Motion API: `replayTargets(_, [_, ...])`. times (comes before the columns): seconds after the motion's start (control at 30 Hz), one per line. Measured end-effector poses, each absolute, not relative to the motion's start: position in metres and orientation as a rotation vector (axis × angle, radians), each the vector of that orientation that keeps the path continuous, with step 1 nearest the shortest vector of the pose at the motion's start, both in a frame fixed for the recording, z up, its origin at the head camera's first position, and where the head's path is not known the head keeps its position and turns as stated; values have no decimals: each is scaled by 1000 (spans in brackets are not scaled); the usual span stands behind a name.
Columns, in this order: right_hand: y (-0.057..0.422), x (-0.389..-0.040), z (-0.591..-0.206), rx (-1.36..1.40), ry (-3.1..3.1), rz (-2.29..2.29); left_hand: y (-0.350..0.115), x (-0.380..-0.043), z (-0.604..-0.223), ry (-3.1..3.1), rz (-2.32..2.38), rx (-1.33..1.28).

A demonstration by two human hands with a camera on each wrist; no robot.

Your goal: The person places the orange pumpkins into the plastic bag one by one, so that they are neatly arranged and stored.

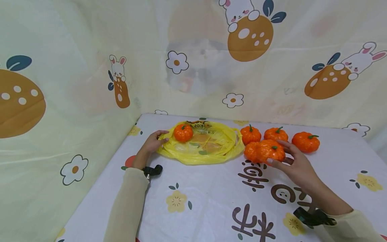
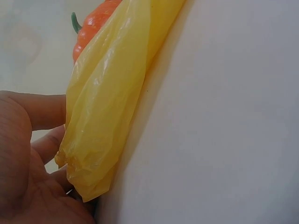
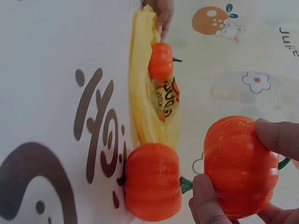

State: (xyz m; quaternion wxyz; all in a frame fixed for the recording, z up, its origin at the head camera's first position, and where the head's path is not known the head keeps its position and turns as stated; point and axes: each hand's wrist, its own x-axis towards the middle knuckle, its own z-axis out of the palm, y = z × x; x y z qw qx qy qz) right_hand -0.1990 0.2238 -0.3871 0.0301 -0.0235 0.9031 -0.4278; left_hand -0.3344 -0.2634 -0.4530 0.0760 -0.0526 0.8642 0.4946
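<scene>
A yellow plastic bag (image 1: 211, 158) lies spread on the table, with one small orange toy pumpkin (image 1: 183, 133) resting at its left part. My left hand (image 1: 153, 144) pinches the bag's left edge; in the left wrist view the thumb is on the near side of the yellow film (image 2: 105, 107) and the other fingers are partly hidden behind it. My right hand (image 1: 297, 166) grips another toy pumpkin (image 1: 271, 150) between thumb and fingers, held up off the table in the right wrist view. Just left of it sits a further pumpkin (image 3: 152, 182), near the bag's right end.
Behind the held pumpkin stand three more pumpkins: one (image 1: 250, 135) beside the bag, one (image 1: 275, 133) in the middle and one (image 1: 306, 142) to the right. A printed cloth (image 1: 205, 198) covers the table. Patterned curtains (image 1: 199, 77) rise at the back and left.
</scene>
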Motion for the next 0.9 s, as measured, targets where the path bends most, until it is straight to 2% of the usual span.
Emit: replayTargets(0.9, [174,-218,-365,-217,2724,-1390,-265,-337,-454,2576,1467,-178])
